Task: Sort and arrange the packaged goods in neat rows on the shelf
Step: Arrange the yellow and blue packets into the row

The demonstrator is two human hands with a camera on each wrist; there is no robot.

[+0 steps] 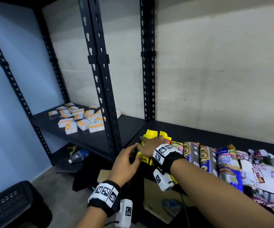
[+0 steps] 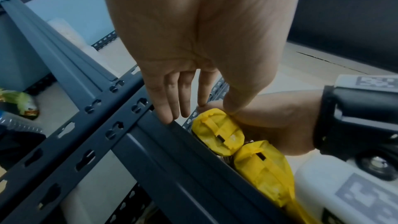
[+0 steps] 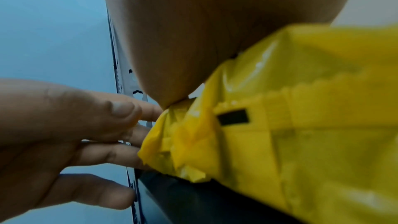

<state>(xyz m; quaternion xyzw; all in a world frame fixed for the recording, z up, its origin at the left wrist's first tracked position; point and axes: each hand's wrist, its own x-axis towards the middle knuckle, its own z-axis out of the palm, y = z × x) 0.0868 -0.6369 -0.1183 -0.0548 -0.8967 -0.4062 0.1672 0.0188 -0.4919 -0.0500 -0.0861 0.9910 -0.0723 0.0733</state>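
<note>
Packs of white and orange card (image 1: 77,119) lie scattered on the black metal shelf (image 1: 129,127) at ten o'clock. Left hand (image 1: 126,163), fingers straight and released, touches the shelf's front lip beside the crinkly yellow plastic packets (image 1: 151,137). Right hand (image 1: 151,145) presses flat on them, grasping nothing. Best squared by sliding them toward three o'clock against the upright row of printed packets (image 1: 215,158), edges flush.

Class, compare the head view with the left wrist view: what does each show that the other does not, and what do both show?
Only the head view shows the white and orange boxes scattered on the far shelf and the row of packages at the right. Only the left wrist view shows the left hand from its palm side and the packets' folded ends. Both show the yellow packets under the right hand.
</note>
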